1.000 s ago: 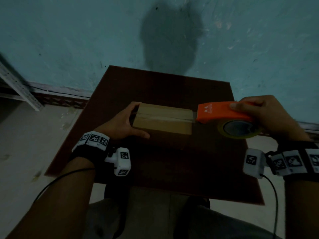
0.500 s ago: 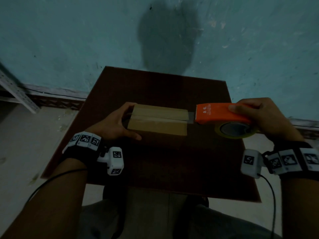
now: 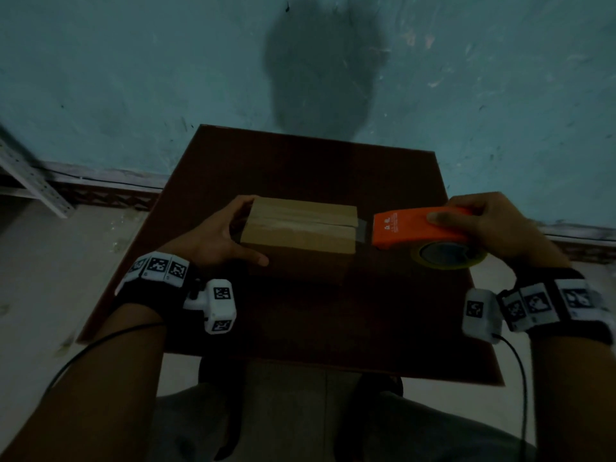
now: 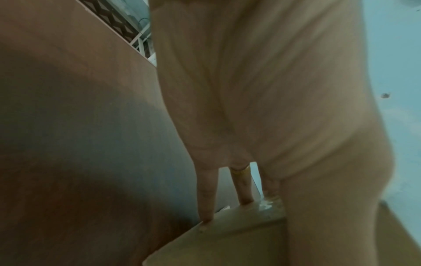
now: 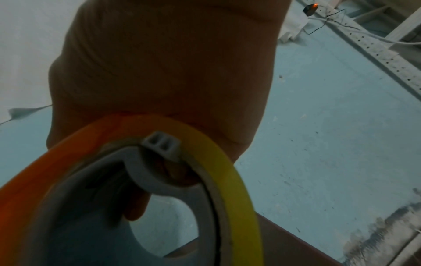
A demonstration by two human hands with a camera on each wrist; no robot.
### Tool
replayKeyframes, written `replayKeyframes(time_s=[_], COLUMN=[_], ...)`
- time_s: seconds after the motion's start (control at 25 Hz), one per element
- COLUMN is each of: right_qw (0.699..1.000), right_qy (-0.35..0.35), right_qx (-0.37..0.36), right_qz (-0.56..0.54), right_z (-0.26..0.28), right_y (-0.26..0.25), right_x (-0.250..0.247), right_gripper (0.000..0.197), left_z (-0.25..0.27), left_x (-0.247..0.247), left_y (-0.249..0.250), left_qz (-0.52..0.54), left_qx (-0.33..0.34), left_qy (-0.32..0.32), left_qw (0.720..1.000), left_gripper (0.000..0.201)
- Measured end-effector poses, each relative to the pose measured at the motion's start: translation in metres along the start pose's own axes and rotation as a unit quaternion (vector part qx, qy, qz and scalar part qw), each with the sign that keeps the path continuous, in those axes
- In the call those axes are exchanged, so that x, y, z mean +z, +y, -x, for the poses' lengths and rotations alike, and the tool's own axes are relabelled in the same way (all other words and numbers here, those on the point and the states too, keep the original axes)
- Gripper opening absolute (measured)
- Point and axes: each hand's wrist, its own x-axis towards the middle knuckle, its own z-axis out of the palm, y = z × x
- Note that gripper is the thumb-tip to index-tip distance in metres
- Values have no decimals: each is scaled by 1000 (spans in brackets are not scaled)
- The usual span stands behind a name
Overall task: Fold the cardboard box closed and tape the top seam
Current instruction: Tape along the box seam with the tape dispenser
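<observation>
A closed cardboard box [image 3: 300, 228] lies on the dark brown table [image 3: 300, 328], a glossy tape strip along its top seam. My left hand [image 3: 246, 230] holds the box's left end, thumb along the near side and fingers round the far corner. In the left wrist view its fingertips [image 4: 206, 198] touch the end of the box [image 4: 227, 243]. My right hand [image 3: 473, 218] grips an orange tape dispenser [image 3: 410, 228] just right of the box. A short length of tape [image 3: 365, 228] spans from the box's right edge to it. The yellow tape roll [image 5: 237, 189] sits under the palm.
The table stands against a teal wall [image 3: 133, 78]. A perforated white metal frame [image 3: 30, 181] leans at the far left near the floor. My lap shows below the table's near edge [image 3: 300, 368]. Cables run from both wrist cameras.
The dispenser has slid a little to the right off the box's right edge, leaving a short stretch of tape between them. My left hand has stayed on the box's left end.
</observation>
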Motion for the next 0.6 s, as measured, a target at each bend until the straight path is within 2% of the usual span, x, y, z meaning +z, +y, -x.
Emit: replayKeyframes(time_s=[0.24, 0.36, 0.4, 0.48, 0.52, 0.6], right_qw=[999, 998, 998, 997, 998, 997], right_qy=[-18, -24, -24, -21, -21, -21], right_qx=[-2, -1, -3, -2, 1, 6], right_qz=[38, 57, 64, 68, 66, 67], right_z=[-8, -14, -15, -17, -18, -19], right_y=[-8, -11, -12, -15, -17, -20], right_x=[18, 28, 31, 36, 39, 45], right_gripper=[26, 30, 31, 32, 32, 32], left_z=[-4, -8, -10, -12, -13, -17], left_x=[-1, -2, -2, 0, 1, 6], left_y=[1, 1, 2, 7, 11, 16], left_qz=[-13, 9, 21, 42, 47, 25], left_qx=[-24, -19, -23, -41, -53, -86], left_qy=[3, -16, -15, 13, 42, 111], left_qw=[1000, 1000, 999, 998, 997, 990], left_gripper=[114, 126, 125, 103, 98, 105])
